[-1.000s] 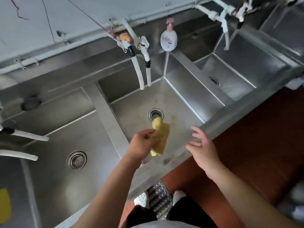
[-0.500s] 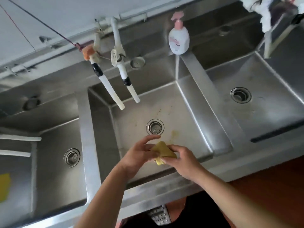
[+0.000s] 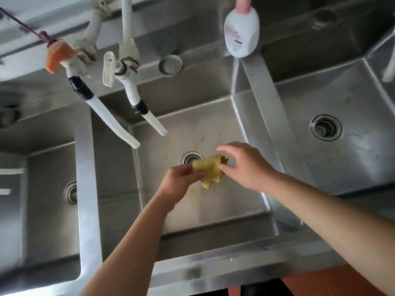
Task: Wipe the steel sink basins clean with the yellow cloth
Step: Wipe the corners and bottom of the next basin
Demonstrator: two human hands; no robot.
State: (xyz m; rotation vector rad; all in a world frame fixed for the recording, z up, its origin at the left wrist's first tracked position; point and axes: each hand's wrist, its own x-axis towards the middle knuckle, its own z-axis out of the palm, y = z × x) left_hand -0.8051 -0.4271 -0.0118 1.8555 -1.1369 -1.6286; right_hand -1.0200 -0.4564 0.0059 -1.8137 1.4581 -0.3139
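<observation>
The yellow cloth is bunched up and held in the air over the middle basin, just in front of its drain, which it partly covers from this view. The left hand pinches the cloth's left edge, its fingers closed on the fabric. The right hand comes in from the right side: its lower fingers grip the cloth's right end, while its upper fingers stretch out loosely above the cloth. Yellowish-brown stains mark the basin floor near the drain and under the cloth. Two white hose spouts hang over the basin's back left corner. A white pump bottle stands on the back ledge at the divider to the right basin. The left basin lies beyond the other divider.
</observation>
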